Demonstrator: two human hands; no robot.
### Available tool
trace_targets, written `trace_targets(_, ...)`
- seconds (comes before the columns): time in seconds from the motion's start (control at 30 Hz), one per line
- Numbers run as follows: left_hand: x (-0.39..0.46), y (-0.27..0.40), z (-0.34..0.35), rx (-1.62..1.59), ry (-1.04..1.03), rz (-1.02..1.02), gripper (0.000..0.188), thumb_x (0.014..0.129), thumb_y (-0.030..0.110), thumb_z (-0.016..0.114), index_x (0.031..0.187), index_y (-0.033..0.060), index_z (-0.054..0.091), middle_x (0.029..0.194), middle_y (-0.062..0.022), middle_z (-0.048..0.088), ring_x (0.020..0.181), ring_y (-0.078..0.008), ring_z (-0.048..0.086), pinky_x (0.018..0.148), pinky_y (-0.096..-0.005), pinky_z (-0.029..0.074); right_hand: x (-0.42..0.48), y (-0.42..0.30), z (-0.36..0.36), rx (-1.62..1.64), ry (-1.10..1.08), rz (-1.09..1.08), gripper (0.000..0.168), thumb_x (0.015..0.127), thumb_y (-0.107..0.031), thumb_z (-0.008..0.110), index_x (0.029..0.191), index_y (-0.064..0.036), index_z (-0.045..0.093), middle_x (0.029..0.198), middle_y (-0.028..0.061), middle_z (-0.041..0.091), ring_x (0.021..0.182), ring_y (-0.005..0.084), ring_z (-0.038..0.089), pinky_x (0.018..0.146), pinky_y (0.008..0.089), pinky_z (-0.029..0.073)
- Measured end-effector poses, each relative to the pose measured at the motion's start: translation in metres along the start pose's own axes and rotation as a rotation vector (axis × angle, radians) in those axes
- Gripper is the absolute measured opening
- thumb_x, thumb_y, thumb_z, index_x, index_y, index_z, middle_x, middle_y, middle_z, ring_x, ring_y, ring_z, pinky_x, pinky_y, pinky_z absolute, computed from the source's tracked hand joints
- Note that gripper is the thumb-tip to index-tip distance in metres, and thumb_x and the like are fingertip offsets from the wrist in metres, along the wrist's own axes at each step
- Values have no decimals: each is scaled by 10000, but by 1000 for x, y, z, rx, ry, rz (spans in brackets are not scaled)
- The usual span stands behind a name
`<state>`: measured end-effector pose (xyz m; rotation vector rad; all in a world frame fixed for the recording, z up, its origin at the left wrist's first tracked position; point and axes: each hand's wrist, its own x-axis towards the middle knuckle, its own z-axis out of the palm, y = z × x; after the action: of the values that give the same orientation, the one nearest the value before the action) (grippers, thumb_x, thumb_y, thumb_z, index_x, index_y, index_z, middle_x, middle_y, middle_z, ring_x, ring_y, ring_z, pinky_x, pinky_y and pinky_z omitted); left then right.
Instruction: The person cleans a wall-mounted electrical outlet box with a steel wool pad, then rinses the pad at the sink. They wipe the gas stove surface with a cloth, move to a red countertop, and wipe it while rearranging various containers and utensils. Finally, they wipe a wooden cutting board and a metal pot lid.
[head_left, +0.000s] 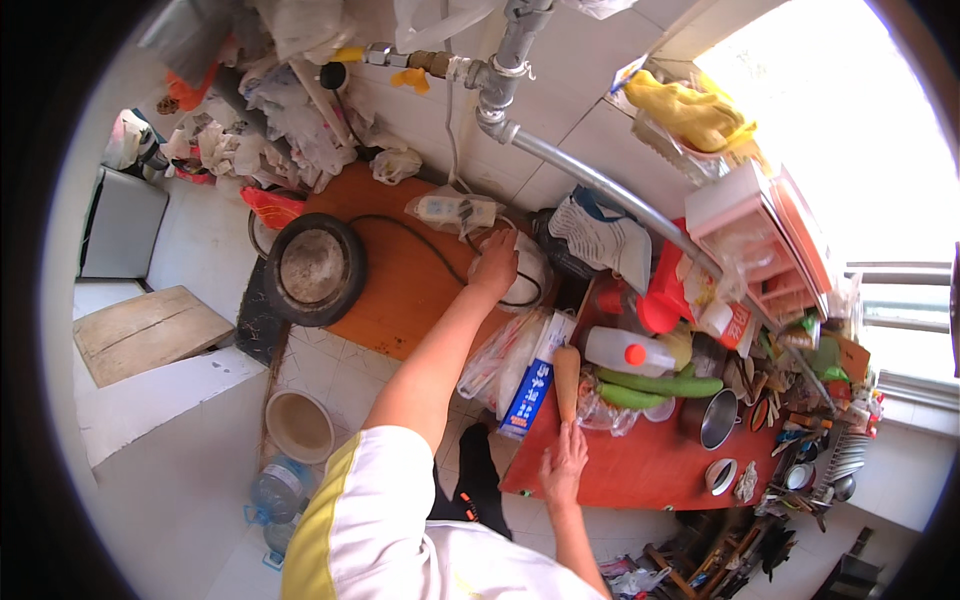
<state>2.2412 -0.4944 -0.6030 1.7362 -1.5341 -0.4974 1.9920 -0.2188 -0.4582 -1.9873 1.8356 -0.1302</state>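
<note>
My left hand (495, 264) lies on a whitish plastic bag (531, 274) at the right end of the orange-brown tabletop (397, 262); whether its fingers grip the bag cannot be told. A black cable runs beside it, and a bagged power strip (456, 210) lies just behind. My right hand (565, 461) is at the red table's (630, 465) left part, its fingertips at the thin end of a carrot (567, 375); a firm grip is not plain. Left of the carrot are a blue and white box (536, 382) and filled plastic bags (502, 352). Green cucumbers (660, 384) lie to its right.
A round black-rimmed pan or burner (315, 270) sits at the left tabletop edge. A metal pot (709, 420), a small bowl (721, 477) and a plastic jug (626, 351) stand on the red table. A metal pipe (600, 184) crosses above. A basin (300, 426) and water bottles (279, 487) stand low at left.
</note>
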Motion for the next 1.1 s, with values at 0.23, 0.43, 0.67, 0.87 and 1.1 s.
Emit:
trace_targets(0.23,17,-13,13,146,-652,-316,668,762,344,699,1301,61,422,1310,-223,476,1118,-370,550,868,-454,483,8,-55,11,66,-8,191,597,814,-65,576,1379,-32,389,1435,207,355,1287,402,353,1015,491,319)
trace_targets(0.43,3,-37,8,43,-616,-251,342,781,258,670,1022,21,620,1194,-179,565,1093,-330,563,860,-423,478,16,-59,12,78,8,224,604,811,-64,576,1383,-31,385,1427,209,366,1284,395,361,1016,478,322)
trace_targets(0.67,-15,21,-89,-562,20,-131,277,749,-28,642,1023,-14,601,1223,-133,537,1105,-321,553,911,-349,456,22,-53,5,120,117,285,633,804,-52,591,1396,-26,368,1412,224,380,1247,418,396,1019,490,332)
trace_targets(0.87,-64,59,-158,-449,125,173,304,703,51,711,975,35,578,1261,-176,496,1149,-359,500,961,-405,429,38,-54,-7,626,123,314,616,875,-114,597,1420,-6,328,1434,207,368,1268,337,417,1047,407,332)
trace_targets(1.1,-120,100,-191,-413,-65,543,389,705,98,765,1021,76,537,1256,-194,450,1139,-369,501,930,-406,453,91,-134,-68,1793,-80,425,593,888,-150,635,1391,-16,351,1311,125,509,1135,178,529,907,325,460)
